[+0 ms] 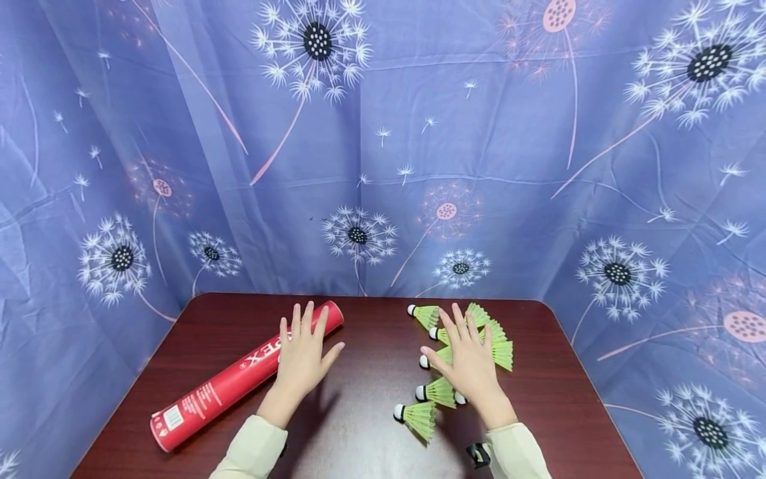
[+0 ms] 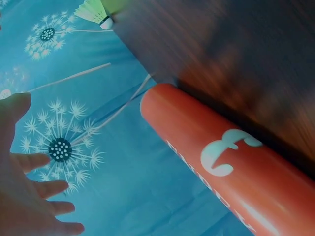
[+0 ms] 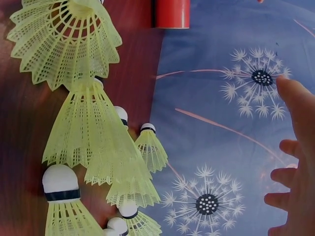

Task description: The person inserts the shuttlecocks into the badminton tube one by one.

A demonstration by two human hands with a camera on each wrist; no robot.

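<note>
My left hand [image 1: 301,356], fingers spread, hovers over the upper part of a red shuttlecock tube [image 1: 224,386], which lies slantwise on the left of the table. In the left wrist view the tube [image 2: 231,162] shows beside the hand [image 2: 29,187], with space between them. Spread as well, my right hand [image 1: 469,359] is above several yellow-green shuttlecocks [image 1: 421,419] with white, black-banded heads, and it hides some of them in the head view. The right wrist view shows these shuttlecocks [image 3: 88,128] lying close together, apart from the hand [image 3: 298,162]. Both hands hold nothing.
The dark red wooden table [image 1: 359,392] has rounded far corners. Behind it and on both sides hangs a blue cloth [image 1: 383,133] printed with dandelions. A black strap [image 1: 477,455] shows at the right sleeve [image 1: 517,452].
</note>
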